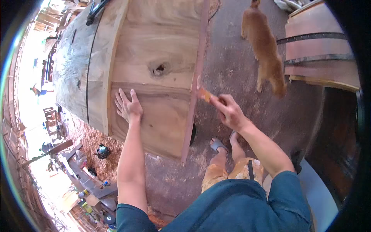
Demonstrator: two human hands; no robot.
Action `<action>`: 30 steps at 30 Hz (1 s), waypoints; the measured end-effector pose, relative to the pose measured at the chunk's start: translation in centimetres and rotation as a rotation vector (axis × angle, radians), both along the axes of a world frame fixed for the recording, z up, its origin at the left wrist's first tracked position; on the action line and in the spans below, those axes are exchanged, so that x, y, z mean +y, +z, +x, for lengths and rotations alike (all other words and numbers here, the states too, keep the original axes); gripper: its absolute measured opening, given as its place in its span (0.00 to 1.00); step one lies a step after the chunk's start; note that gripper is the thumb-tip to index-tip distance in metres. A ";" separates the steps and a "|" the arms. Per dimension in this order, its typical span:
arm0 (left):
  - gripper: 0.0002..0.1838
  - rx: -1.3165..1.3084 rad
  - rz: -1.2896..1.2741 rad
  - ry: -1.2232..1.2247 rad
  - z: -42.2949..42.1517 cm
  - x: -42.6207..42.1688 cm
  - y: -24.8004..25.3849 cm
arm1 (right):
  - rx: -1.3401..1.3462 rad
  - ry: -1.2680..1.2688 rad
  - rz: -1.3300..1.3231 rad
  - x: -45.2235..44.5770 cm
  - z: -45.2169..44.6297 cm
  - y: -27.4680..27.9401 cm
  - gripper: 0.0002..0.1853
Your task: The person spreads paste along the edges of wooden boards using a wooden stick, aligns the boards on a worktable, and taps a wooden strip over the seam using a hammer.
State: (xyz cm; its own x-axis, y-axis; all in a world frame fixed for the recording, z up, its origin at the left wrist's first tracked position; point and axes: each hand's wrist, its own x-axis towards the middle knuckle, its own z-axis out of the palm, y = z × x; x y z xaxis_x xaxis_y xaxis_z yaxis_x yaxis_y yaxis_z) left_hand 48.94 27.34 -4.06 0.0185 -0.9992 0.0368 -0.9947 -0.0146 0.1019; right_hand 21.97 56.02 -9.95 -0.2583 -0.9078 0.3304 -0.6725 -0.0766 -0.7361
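Observation:
My left hand (pixel 128 105) lies flat on a large wooden panel (pixel 154 112), its fingers spread, below a dark knot hole (pixel 159 70). Beside the panel's right edge, my right hand (pixel 230 112) is closed round a small tool (pixel 204 94) with an orange part. The tool's tip is blurred and close to the reddish edge strip (pixel 192 112); whether they touch cannot be made out. A raised wooden strip (pixel 112 69) crosses the panel to the left of my left hand.
A brown dog (pixel 264 44) stands on the floor at the upper right. Wooden pieces with dark bands (pixel 320 50) are at the far right. Wood shavings (pixel 92 135) and a power tool (pixel 102 151) lie at the lower left. My sandalled feet (pixel 219 145) are below the panel's edge.

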 end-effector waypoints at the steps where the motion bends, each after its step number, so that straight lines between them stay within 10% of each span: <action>1: 0.42 -0.002 0.004 0.005 0.0 0.1 0.0 | 0.030 0.035 0.028 0.8 -0.7 1.0 0.31; 23: 0.42 0.006 0.006 0.004 0.1 0.5 0.9 | -0.004 0.487 0.133 4.9 2.8 4.1 0.28; 30: 0.41 0.013 0.024 -0.005 -0.1 0.5 1.6 | -0.384 -0.172 0.190 4.7 -8.3 8.1 0.17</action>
